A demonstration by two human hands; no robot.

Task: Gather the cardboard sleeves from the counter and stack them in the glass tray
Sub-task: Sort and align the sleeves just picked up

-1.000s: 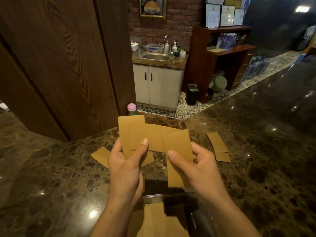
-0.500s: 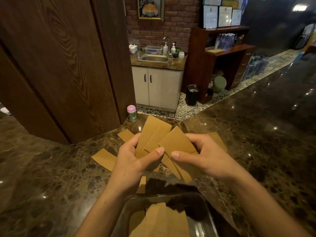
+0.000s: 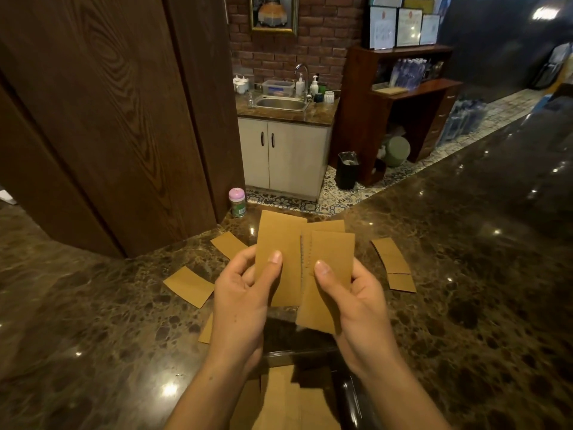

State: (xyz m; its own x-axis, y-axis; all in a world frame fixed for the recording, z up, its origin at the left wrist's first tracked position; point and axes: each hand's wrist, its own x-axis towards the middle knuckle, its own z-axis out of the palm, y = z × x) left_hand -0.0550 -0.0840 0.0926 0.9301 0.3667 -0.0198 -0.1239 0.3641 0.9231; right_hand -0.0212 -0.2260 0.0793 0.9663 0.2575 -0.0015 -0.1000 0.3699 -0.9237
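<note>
Both hands hold a bunch of flat brown cardboard sleeves (image 3: 305, 259) upright above the marble counter (image 3: 93, 321). My left hand (image 3: 240, 301) grips the left part, thumb on the front. My right hand (image 3: 356, 301) grips the right part the same way. Below my wrists sits the glass tray (image 3: 347, 389), with sleeves (image 3: 279, 401) lying flat inside. Loose sleeves lie on the counter: one at the left (image 3: 189, 286), one further back (image 3: 229, 244), one partly hidden under my left hand (image 3: 206, 330), and two at the right (image 3: 391, 255), (image 3: 401, 282).
A small green jar with a pink lid (image 3: 237, 202) stands at the counter's far edge beside a dark wooden panel (image 3: 108, 119). Beyond the counter are a sink cabinet (image 3: 285, 156), a black bin (image 3: 347, 170) and wooden shelves (image 3: 403, 97).
The fanned, tilted sleeves have been squared up into a more upright, tighter bunch between both hands. The hands have drawn closer together.
</note>
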